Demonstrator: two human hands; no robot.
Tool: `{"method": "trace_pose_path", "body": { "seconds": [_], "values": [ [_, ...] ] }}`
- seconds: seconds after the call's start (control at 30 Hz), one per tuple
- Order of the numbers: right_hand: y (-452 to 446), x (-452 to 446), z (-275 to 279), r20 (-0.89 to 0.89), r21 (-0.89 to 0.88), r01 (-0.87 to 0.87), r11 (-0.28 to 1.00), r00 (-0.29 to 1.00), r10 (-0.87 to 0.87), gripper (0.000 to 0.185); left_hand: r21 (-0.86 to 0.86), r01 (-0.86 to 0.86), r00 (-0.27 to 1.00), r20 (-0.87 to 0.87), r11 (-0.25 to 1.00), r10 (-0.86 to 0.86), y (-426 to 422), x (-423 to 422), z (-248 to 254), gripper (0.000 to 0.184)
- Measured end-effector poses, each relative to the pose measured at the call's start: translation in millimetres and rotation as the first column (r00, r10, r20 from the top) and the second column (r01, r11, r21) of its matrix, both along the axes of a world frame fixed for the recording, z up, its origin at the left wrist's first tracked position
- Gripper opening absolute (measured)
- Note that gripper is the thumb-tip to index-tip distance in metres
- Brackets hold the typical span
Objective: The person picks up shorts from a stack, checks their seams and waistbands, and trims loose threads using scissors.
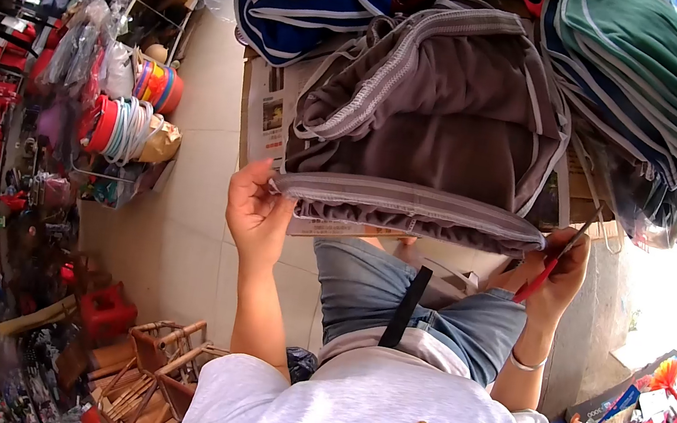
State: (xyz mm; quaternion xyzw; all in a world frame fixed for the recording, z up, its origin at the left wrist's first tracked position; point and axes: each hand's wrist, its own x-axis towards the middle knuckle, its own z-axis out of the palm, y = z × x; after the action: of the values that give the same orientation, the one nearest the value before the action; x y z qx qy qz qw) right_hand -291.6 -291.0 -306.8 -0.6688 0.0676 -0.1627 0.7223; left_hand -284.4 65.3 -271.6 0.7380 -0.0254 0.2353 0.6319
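A brown-grey garment (460, 160) with white piping, probably shorts, lies at the edge of the work surface. Its gathered elastic waistband (410, 198) is stretched sideways in front of me. My left hand (258, 210) pinches the waistband's left end between thumb and fingers. At the right end, my right hand (565, 265) is closed around red-handled scissors (535, 281), with a blade pointing up past the fingers. That hand also meets the end of the waistband; its exact grip on the cloth is partly hidden.
Green garments with white stripes (637, 90) are piled at the back right. Blue striped garments (317, 3) lie at the back left. Printed cardboard (270, 109) shows under the cloth. Crowded shop goods line the left, with a wooden chair (157, 368) below and a goods box (631, 422) at right.
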Motion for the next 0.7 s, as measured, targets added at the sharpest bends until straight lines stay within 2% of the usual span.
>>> {"method": "trace_pose_path", "body": {
  "seconds": [0.03,0.17,0.23,0.27,0.33,0.37,0.43,0.47,0.53,0.6,0.67,0.7],
  "values": [
    [-1,-1,-2,-0.016,0.005,0.029,1.0,0.999,-0.029,0.036,0.01,-0.044,0.999,-0.005,0.999,0.045,-4,1,0,0.05],
    [2,-3,-5,-0.029,0.014,0.064,0.998,0.998,-0.064,0.037,0.113,-0.052,0.999,0.022,0.992,0.05,-3,1,-3,0.049],
    [1,-6,-5,0.027,-0.086,0.088,0.992,0.996,-0.086,0.038,0.249,-0.171,0.985,0.065,0.953,0.16,0,2,-3,0.045],
    [1,-8,-7,0.029,-0.085,0.093,0.992,0.995,-0.09,0.038,0.249,-0.167,0.986,0.068,0.954,0.155,-1,2,-1,0.045],
    [0,-9,-14,0.127,-0.212,0.168,0.963,0.981,-0.144,0.039,0.321,-0.23,0.973,0.071,0.919,0.218,-6,1,3,0.041],
    [0,-7,-11,0.133,-0.214,0.181,0.96,0.979,-0.155,0.039,0.317,-0.22,0.975,0.076,0.922,0.207,-9,2,7,0.041],
    [2,-3,-2,0.135,-0.084,0.148,0.985,0.982,-0.135,0.042,0.487,-0.212,0.976,0.148,0.847,0.16,-12,5,21,0.039],
    [2,0,5,0.145,-0.086,0.16,0.983,0.979,-0.147,0.042,0.482,-0.207,0.976,0.156,0.851,0.149,-12,7,26,0.039],
    [0,8,16,0.128,-0.03,0.072,0.997,0.989,-0.068,0.044,0.571,-0.184,0.976,0.199,0.8,0.083,-10,15,37,0.036],
    [-3,19,24,0.165,-0.05,0.076,0.996,0.984,-0.067,0.044,0.552,-0.175,0.973,0.224,0.815,0.057,-18,29,48,0.034],
    [0,36,42,0.228,-0.038,-0.021,0.999,0.973,0.029,0.044,0.59,-0.123,0.966,0.256,0.798,-0.041,-28,45,58,0.031],
    [0,50,47,0.274,-0.087,-0.021,0.996,0.961,0.044,0.043,0.636,-0.095,0.976,0.209,0.766,-0.053,-35,52,61,0.039]
  ]
}}
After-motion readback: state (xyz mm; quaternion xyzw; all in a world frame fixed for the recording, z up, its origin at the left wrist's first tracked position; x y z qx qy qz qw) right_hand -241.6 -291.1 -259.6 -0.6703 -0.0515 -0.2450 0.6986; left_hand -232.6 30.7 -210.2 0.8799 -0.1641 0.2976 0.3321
